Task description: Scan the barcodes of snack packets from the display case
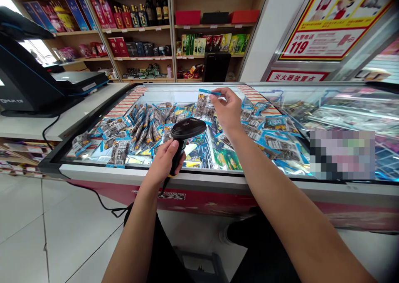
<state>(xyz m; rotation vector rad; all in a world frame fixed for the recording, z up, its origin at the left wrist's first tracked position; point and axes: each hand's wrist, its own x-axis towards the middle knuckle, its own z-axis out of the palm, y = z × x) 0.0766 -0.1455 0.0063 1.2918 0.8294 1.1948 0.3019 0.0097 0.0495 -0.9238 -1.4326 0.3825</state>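
Observation:
My left hand (pixel 165 160) is wrapped round the handle of a black barcode scanner (pixel 188 128), its head angled up and to the right over the freezer's front edge. Pinched by its blue top edge, a clear snack packet (pixel 202 103) with dark strips inside hangs from my right hand (pixel 229 108). Below and around it, many similar packets lie on the glass lid: a heap (pixel 146 127) to the left and a looser group (pixel 277 127) to the right. Under the glass, a white wire divider (pixel 209 150) and coloured packages show.
The chest freezer (pixel 218 179) spans the view. On the left counter stand a black scale or till machine (pixel 25 79) and its cable. Shelves (pixel 140 29) of bottles and boxes line the back. The scanner's cord (pixel 102 206) loops down near my legs.

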